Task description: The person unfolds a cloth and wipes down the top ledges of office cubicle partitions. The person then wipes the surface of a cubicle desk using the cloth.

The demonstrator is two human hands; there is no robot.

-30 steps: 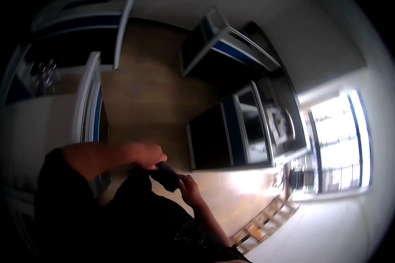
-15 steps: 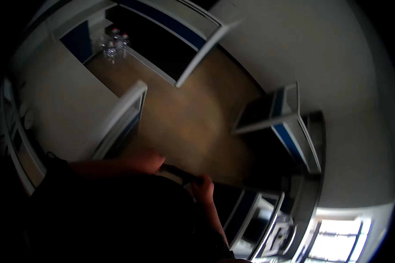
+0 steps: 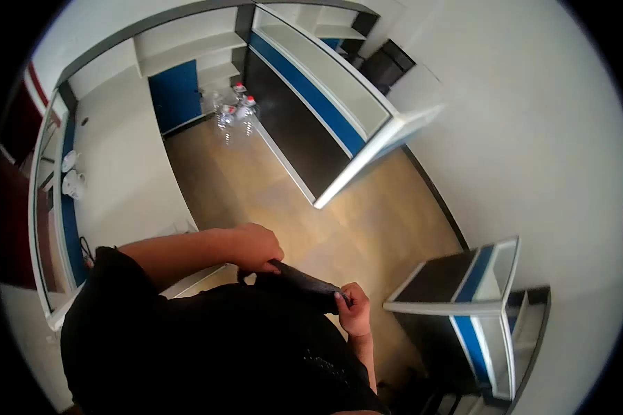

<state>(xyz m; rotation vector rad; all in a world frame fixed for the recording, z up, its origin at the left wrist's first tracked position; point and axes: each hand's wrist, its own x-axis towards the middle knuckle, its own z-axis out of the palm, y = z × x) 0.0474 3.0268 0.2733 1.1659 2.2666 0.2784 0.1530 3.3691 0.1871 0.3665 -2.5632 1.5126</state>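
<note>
Fingers on the left hand [image 3: 257,249] and right hand [image 3: 355,312] are both pinching a dark cloth [image 3: 306,283], stretched in front of the black shirt [image 3: 214,346], right of the table's [image 3: 128,145] edge. Imo a loose pinch could let an end slip. Vs half a second ago: view's swung, window's gone, bottles [image 3: 246,109] look sharper.

Dark cloth [image 3: 311,286]: near edge got lost against black shirt [image 3: 214,346]! Pattern [image 3: 325,364] on shirt's right was too small to tell.
</note>
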